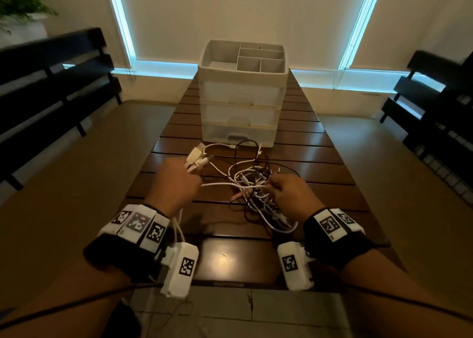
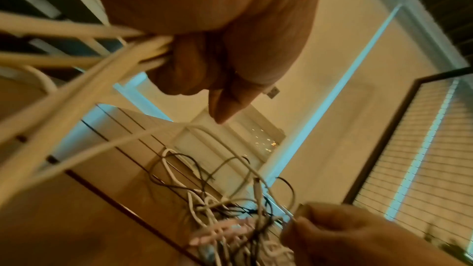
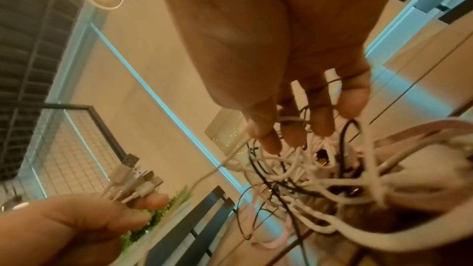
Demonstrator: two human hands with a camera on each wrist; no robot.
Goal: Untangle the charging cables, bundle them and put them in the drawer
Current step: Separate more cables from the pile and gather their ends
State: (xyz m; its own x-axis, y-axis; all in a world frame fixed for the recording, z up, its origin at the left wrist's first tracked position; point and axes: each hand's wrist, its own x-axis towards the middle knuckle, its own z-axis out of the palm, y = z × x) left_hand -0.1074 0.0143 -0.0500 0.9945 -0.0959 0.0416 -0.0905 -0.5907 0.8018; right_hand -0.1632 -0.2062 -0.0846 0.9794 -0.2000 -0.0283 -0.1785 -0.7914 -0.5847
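Observation:
A tangle of white, black and pink charging cables (image 1: 252,186) lies on the slatted wooden table (image 1: 320,156), in front of a white three-drawer unit (image 1: 242,94) whose drawers are all closed. My left hand (image 1: 176,176) grips a bunch of white cable ends, and their USB plugs (image 1: 195,158) stick out past the fist. The left wrist view shows the white cables (image 2: 76,80) running through the curled fingers (image 2: 184,64). My right hand (image 1: 284,189) is at the tangle's right side. Its fingertips (image 3: 271,145) pinch strands of the cable knot (image 3: 320,179).
The drawer unit's open top tray (image 1: 258,58) has empty dividers. A small white scrap (image 1: 224,254) lies on the table near its front edge. Black benches stand on the left (image 1: 51,86) and right (image 1: 435,102). A potted plant (image 1: 20,2) is at the far left.

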